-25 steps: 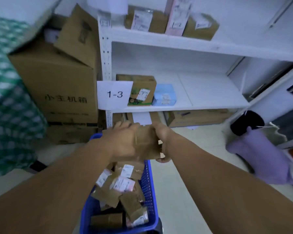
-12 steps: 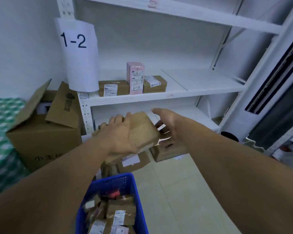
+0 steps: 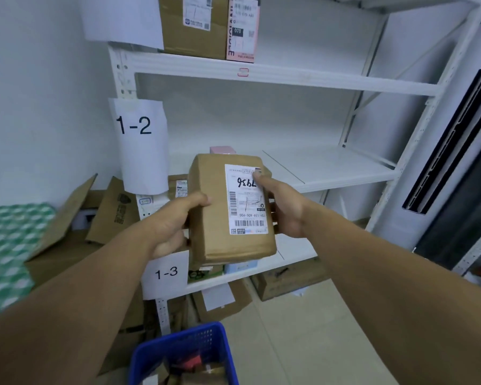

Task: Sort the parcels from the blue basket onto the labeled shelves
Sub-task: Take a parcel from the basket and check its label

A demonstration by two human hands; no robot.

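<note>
Parcel [image 3: 231,209] now up at frame centre, label side turned to face me; a second ago it was low over the blue basket [image 3: 186,354] with the plain side up. My left hand [image 3: 175,220] grasps its left edge, my right hand [image 3: 283,209] grasps the right edge, thumb on the label. Handwritten number shows upside down. Signs 1-2 [image 3: 135,126] and 1-3 [image 3: 167,272] both in view left of centre. Means I'm at the read-and-choose step, shelf not picked yet

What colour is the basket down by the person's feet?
Bright blue, with a perforated wall; the head view shows the basket at the bottom edge.
</note>
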